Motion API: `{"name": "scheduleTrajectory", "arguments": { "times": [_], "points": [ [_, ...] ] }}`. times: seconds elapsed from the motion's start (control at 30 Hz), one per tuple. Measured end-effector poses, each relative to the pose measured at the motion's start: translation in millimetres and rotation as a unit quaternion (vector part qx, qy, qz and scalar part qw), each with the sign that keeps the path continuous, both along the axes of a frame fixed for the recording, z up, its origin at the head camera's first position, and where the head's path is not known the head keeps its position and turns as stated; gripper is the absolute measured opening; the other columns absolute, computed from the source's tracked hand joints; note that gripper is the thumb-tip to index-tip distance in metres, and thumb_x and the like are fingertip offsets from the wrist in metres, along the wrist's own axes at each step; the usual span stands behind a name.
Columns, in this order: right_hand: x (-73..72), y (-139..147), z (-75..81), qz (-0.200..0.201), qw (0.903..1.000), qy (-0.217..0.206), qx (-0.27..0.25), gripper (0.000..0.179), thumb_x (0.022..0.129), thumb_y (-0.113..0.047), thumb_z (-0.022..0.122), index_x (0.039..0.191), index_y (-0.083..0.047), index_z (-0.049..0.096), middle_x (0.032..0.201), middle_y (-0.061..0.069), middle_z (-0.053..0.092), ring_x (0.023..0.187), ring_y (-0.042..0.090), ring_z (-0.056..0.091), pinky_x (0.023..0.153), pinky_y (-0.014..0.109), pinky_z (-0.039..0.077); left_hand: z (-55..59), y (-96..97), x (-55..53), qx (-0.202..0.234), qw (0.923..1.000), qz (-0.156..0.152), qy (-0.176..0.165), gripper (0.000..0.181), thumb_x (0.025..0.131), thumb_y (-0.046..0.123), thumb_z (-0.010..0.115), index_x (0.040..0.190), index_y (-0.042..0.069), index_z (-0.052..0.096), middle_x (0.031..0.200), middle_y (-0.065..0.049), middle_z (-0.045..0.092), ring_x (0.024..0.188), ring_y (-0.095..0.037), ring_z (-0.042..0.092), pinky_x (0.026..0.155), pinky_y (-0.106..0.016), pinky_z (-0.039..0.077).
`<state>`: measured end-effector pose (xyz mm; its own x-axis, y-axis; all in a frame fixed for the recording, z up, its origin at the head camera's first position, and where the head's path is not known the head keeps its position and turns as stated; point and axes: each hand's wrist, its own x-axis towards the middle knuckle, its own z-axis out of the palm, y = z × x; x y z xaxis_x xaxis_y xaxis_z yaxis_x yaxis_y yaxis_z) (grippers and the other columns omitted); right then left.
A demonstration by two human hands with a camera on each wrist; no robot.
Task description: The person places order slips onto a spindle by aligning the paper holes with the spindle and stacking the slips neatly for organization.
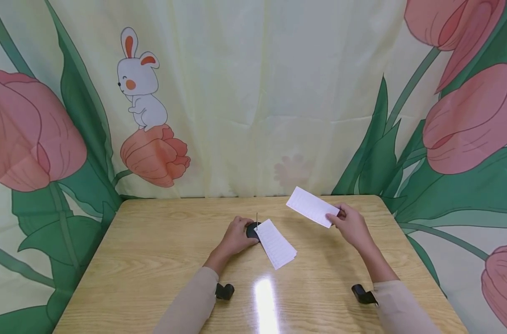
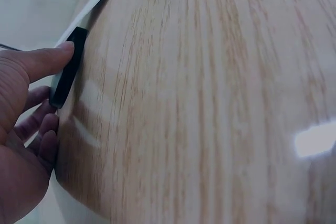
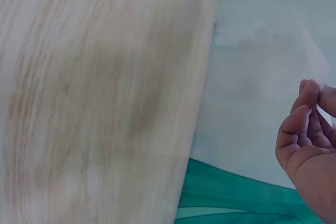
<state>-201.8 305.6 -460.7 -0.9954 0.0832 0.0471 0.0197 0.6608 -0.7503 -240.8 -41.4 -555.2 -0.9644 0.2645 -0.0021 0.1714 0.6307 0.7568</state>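
Observation:
My left hand [image 1: 236, 236] holds the round black base [image 1: 252, 231] of a paper spike on the table, its thumb on the near side and fingers on the far side. The thin spike [image 1: 256, 218] stands upright from it. A few white paper slips [image 1: 276, 244] with faint lines are stuck on the spike at one corner and fan toward the right. Up and to the right, my right hand [image 1: 350, 226] pinches another white slip [image 1: 312, 207] by its right end, above the table. The right wrist view shows that slip [image 3: 315, 59] nearly edge-on.
The wooden table [image 1: 161, 260] ends at a curtain [image 1: 237, 93] printed with tulips and a rabbit. A black wrist camera [image 1: 225, 292] sits at the left sleeve, and another black wrist camera [image 1: 363, 294] at the right. Light glares off the table's front.

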Motion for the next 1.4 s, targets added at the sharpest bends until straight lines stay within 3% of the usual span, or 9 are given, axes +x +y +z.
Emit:
{"name": "scheduleTrajectory", "arguments": {
  "times": [0.4,0.57,0.73,1.0,1.13,1.4],
  "points": [
    [-5.2,-21.7,23.2,0.03,0.9992,0.023,-0.009,0.034,0.101,-0.016,0.069,0.127,0.005,0.061,0.113,0.025,0.071,0.091,0.025,0.068,0.067,0.022,0.052,0.9,-3.3,-0.9,-0.001,1.0,-0.005,0.001,0.065,0.081,0.024,0.089,0.137,0.007,0.061,0.127,-0.012,0.055,0.114,-0.028,0.055,0.102,-0.048,0.047],
    [-5.4,-28.3,32.3,0.04,0.9986,0.035,-0.008,0.03,0.1,-0.014,0.069,0.123,0.004,0.062,0.112,0.026,0.071,0.091,0.024,0.067,0.067,0.022,0.052,6.9,-7.1,-0.9,0.01,0.9997,-0.016,-0.013,0.068,0.084,0.028,0.087,0.142,0.007,0.056,0.128,-0.011,0.055,0.11,-0.025,0.055,0.097,-0.045,0.049],
    [-7.0,-33.2,38.8,0.044,0.9982,0.038,-0.014,0.028,0.1,-0.015,0.07,0.121,0.003,0.062,0.112,0.025,0.071,0.091,0.026,0.067,0.068,0.022,0.053,23.4,-11.1,-1.6,0.041,0.9984,-0.025,-0.03,0.066,0.089,0.027,0.083,0.145,0.007,0.054,0.131,-0.012,0.055,0.105,-0.027,0.055,0.088,-0.042,0.051],
    [-11.1,-44.8,49.7,0.059,0.9972,0.04,-0.02,0.032,0.099,-0.016,0.071,0.122,0.004,0.062,0.112,0.024,0.071,0.089,0.026,0.066,0.069,0.024,0.054,50.2,-15.9,-3.8,0.069,0.997,-0.031,-0.016,0.061,0.089,0.025,0.082,0.143,0.009,0.057,0.135,-0.018,0.058,0.114,-0.039,0.058,0.088,-0.046,0.053],
    [-13.2,-51.0,54.2,0.066,0.9967,0.044,-0.017,0.032,0.098,-0.015,0.072,0.123,0.003,0.062,0.114,0.024,0.071,0.091,0.028,0.068,0.071,0.023,0.055,62.2,-18.1,-3.9,0.077,0.9967,-0.027,0.008,0.06,0.088,0.026,0.083,0.141,0.012,0.06,0.134,-0.016,0.06,0.115,-0.042,0.058,0.087,-0.045,0.053],
    [-14.8,-65.2,56.9,0.076,0.9957,0.047,-0.026,0.031,0.098,-0.013,0.072,0.123,0.001,0.063,0.115,0.023,0.072,0.093,0.027,0.07,0.074,0.028,0.057,94.5,-20.1,-4.0,0.088,0.9943,-0.025,0.054,0.051,0.091,0.025,0.08,0.137,0.01,0.064,0.127,-0.009,0.066,0.109,-0.03,0.061,0.088,-0.043,0.053]
  ]
}}
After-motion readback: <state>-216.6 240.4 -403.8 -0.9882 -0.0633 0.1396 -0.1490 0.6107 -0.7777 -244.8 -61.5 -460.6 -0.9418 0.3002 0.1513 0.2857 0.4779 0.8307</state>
